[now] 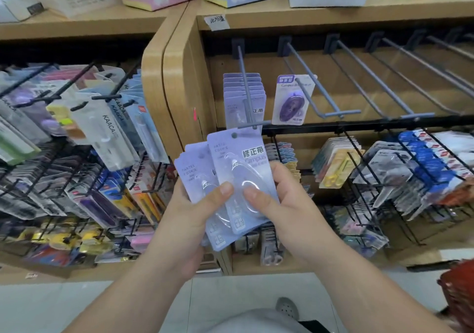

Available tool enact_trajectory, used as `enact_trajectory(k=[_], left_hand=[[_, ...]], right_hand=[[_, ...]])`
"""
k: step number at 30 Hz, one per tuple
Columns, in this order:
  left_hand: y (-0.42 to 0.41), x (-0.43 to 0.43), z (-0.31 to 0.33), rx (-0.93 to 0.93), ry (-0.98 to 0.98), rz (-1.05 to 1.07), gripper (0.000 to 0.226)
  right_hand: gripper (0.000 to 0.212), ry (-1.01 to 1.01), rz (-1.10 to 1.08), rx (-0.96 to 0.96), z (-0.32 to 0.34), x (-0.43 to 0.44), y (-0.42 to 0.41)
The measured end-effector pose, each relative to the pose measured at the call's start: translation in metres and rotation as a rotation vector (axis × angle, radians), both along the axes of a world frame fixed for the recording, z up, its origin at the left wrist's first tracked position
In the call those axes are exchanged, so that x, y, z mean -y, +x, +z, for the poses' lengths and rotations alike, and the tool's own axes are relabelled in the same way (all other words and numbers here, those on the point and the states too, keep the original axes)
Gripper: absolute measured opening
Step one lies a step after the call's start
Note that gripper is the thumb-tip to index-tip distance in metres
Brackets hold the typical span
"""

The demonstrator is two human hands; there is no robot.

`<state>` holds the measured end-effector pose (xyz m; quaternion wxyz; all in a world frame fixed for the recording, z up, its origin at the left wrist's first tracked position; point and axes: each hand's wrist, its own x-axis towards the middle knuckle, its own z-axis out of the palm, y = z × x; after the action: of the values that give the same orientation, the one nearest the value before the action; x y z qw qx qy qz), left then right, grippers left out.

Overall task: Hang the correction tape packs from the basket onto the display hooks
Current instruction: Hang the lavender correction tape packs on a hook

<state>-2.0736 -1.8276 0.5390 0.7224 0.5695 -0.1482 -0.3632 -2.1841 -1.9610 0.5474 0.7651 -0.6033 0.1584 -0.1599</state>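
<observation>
A red mesh basket point(459, 296) is being cropped by the lower right edge, well apart from both hands. A fan of lilac card-backed correction tape packs point(192, 168) is being gripped in the left hand point(189, 217), with the thumb lying across the blisters. The front pack point(243, 163) is being pinched by the right hand point(282, 204), thumb on the clear blister and fingers point(278, 171) curled round its right edge. Its punched hole is being held just below the tip of a grey metal display hook point(245, 94). Farther back, matching hung packs point(243, 89) are being carried on that hook, and a single purple-blister pack point(291, 101) on the neighbouring hook point(315, 89).
</observation>
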Motion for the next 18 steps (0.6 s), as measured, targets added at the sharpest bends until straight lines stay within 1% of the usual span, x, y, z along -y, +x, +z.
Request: enact_trajectory(k=[3, 6, 9, 14, 16, 18], left_hand=[[-0.002, -0.001, -0.008, -0.028, 0.034, 0.039, 0.066], [-0.003, -0.004, -0.009, 0.000, 0.074, 0.064, 0.064], [0.001, -0.008, -0.008, 0.034, 0.102, 0.120, 0.071], [0.006, -0.015, -0.002, 0.080, 0.124, 0.128, 0.076], [0.009, -0.018, -0.001, 0.105, 0.123, 0.130, 0.076], [0.010, -0.019, 0.000, 0.117, 0.117, 0.127, 0.082]], right_hand=[[0.040, 0.045, -0.045, 0.025, -0.009, 0.002, 0.000], [0.034, -0.048, -0.104, 0.009, -0.014, 0.005, 0.000], [0.033, -0.109, -0.116, -0.013, -0.012, 0.008, 0.002], [0.039, -0.175, -0.105, 0.013, -0.013, 0.013, 0.005], [0.037, -0.209, -0.105, 0.024, -0.018, 0.013, 0.003], [0.032, -0.208, -0.114, 0.064, -0.020, 0.012, 0.001]])
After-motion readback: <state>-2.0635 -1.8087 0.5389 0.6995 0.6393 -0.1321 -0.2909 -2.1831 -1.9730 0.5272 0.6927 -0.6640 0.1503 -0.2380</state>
